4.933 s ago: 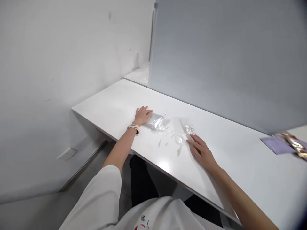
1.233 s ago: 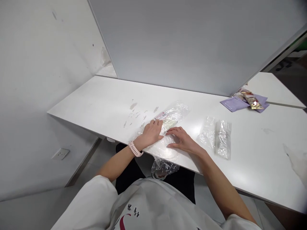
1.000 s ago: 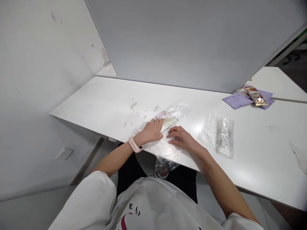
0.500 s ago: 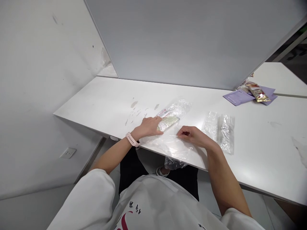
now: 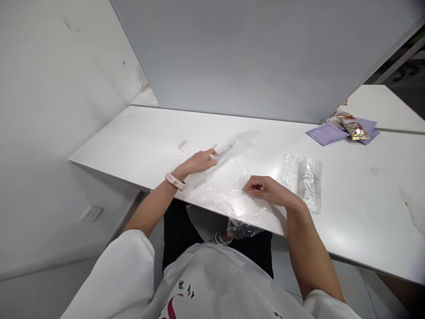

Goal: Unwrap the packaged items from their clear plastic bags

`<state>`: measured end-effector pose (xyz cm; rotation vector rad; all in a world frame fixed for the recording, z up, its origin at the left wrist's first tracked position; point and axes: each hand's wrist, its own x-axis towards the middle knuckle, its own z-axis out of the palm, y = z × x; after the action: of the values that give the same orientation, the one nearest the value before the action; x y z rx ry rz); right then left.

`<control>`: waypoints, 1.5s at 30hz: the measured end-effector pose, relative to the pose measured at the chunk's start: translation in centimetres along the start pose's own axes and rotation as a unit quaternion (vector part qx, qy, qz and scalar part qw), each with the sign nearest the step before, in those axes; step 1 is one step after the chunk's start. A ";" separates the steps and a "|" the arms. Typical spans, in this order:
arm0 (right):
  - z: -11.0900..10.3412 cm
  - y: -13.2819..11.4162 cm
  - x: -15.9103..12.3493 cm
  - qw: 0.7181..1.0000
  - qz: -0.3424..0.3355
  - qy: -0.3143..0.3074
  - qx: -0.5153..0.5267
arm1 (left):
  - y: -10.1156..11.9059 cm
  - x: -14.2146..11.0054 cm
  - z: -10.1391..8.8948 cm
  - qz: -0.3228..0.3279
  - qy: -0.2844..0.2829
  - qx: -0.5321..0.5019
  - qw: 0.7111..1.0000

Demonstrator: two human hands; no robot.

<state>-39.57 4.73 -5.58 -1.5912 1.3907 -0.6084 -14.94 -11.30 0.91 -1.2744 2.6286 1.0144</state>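
My left hand, with a pale pink band at the wrist, is over the left part of the table. Its thumb and forefinger are apart, and nothing shows between them. Just past its fingertips is a faint, smeared translucent shape, too blurred to name. My right hand is closed in a pinch at the right side of a thin clear plastic bag. This crumpled bag spreads flat between my hands, and clear plastic hangs over the table's front edge. The pinching fingertips are partly hidden.
Two folded clear plastic packets lie right of my right hand. Farther right are purple sachets and a gold-and-red packet. A grey panel stands along the back of the white table; a wall is at left.
The clear packet with pale green contents under my left hand has gone from view. My left hand has lifted slightly up and left, its fingers coming apart. My right hand keeps its pinch.
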 end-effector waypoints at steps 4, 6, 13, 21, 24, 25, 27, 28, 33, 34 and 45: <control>-0.3 0.2 -0.1 1.000 0.000 0.002 -0.025 | -4.2 0.8 -1.1 -0.053 0.058 -0.114 0.990; -0.6 0.5 -0.3 0.999 0.003 0.017 -0.039 | -5.4 1.0 -0.4 -0.093 0.088 -0.107 0.986; -2.1 1.4 -1.4 0.929 0.011 0.365 -0.052 | -2.8 -0.7 3.4 -0.038 0.235 0.118 0.964; 0.6 0.0 1.1 0.867 -0.172 0.396 -0.246 | 3.0 0.4 8.2 -0.038 0.170 0.216 0.961; 2.7 0.0 1.8 0.915 -0.167 0.220 -0.294 | 2.9 0.8 8.0 -0.044 0.180 0.228 0.956; 3.2 0.1 1.9 0.922 -0.151 0.175 -0.310 | 2.6 0.7 7.6 -0.037 0.175 0.219 0.959; 3.7 0.6 2.0 0.929 -0.121 0.117 -0.330 | 1.8 0.1 6.5 -0.023 0.153 0.195 0.969; 3.8 0.8 2.0 0.930 -0.112 0.103 -0.333 | 1.4 -0.2 5.9 -0.019 0.140 0.186 0.972; 3.4 1.2 2.0 0.935 -0.131 0.114 -0.309 | 0.4 -1.3 4.5 -0.027 0.142 0.211 0.967; 3.3 1.1 2.1 0.938 -0.133 0.124 -0.297 | 0.4 -1.4 4.4 -0.030 0.147 0.209 0.966; 2.8 0.1 2.1 0.960 -0.097 0.161 -0.209 | -7.2 -1.6 -1.7 -0.137 0.295 -0.126 0.937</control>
<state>-36.77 3.62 -7.39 -2.0517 1.6981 -0.7513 -8.38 -14.39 -1.16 -2.2412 2.6259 1.0774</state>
